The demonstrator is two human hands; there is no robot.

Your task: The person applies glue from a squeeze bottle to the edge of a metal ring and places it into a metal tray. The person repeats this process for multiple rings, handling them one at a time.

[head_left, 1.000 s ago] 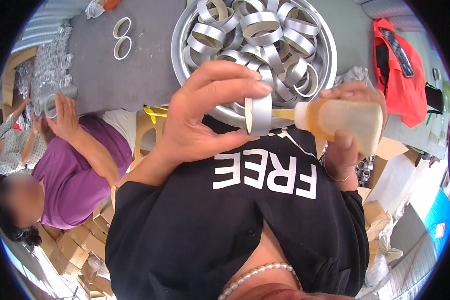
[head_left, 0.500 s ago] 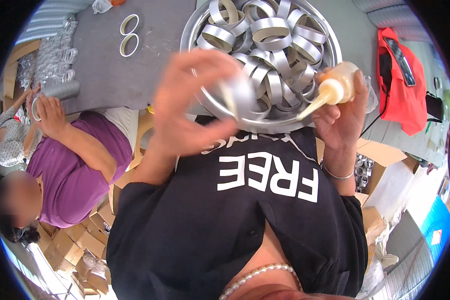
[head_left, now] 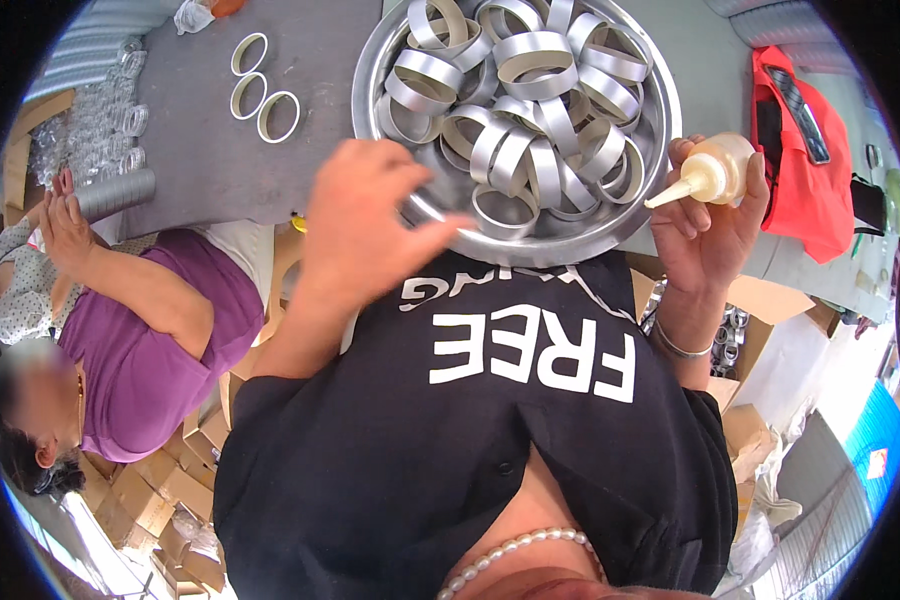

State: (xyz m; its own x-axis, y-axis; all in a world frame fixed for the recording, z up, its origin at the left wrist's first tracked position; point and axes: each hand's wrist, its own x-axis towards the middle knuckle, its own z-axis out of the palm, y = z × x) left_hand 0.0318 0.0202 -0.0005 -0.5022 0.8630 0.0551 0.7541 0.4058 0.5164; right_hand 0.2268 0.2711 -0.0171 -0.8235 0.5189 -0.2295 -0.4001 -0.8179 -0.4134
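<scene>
My left hand [head_left: 362, 232] hovers at the near left rim of a round metal basin [head_left: 368, 105], thumb and fingers apart with nothing seen between them. The basin holds a heap of silver rings [head_left: 536, 66] with pale insides. At its right side my right hand [head_left: 712, 225] grips a squeeze bottle [head_left: 715, 170] with yellowish contents. The bottle lies tilted, and its narrow nozzle points left toward the basin without touching a ring. On the dark tabletop to the left lie three rings [head_left: 278, 117], set down close together.
A co-worker in a purple top [head_left: 150, 350] sits at the left, holding a stack of grey rings [head_left: 118, 192]. Clear round pieces [head_left: 128, 120] stand behind that. A red bag [head_left: 808, 160] with a phone lies at the right. Cardboard boxes [head_left: 150, 495] crowd the floor.
The ring in my left hand is gone from it, and a third ring now lies on the dark tabletop. My right hand has shifted right with the squeeze bottle, away from the basin.
</scene>
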